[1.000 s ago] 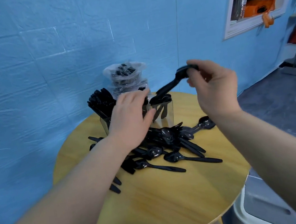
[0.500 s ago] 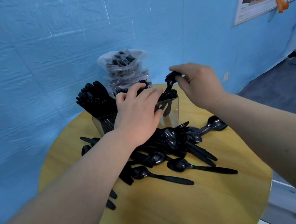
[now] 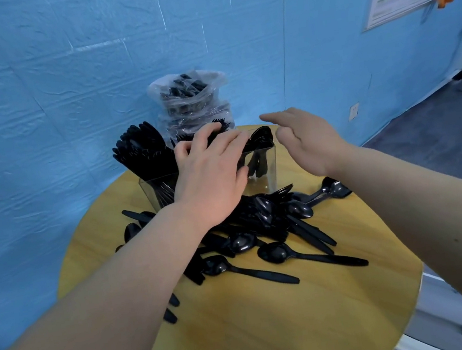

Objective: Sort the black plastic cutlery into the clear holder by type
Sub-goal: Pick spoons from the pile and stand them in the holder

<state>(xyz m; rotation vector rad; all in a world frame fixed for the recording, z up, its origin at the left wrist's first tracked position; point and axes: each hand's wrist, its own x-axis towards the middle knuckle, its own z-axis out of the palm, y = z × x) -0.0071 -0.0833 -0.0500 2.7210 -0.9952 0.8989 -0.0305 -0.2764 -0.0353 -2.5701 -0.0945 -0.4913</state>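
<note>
Nearest me, loose spoons (image 3: pixel 275 252) lie heaped below my left hand (image 3: pixel 210 183), which rests spread on the clear holder (image 3: pixel 270 166), perhaps steadying it, while just right my right hand (image 3: pixel 304 138) hovers open-fingered, empty, so next I pick another piece.

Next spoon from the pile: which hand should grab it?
Right. The right hand hovers open and empty beside the clear holder, while the left hand rests on the holder's top. Loose spoons lie just below.

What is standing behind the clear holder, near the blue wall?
Behind the clear holder stands a clear plastic bag with more black cutlery inside. Its lower part is hidden by the left hand and the holder.
</note>
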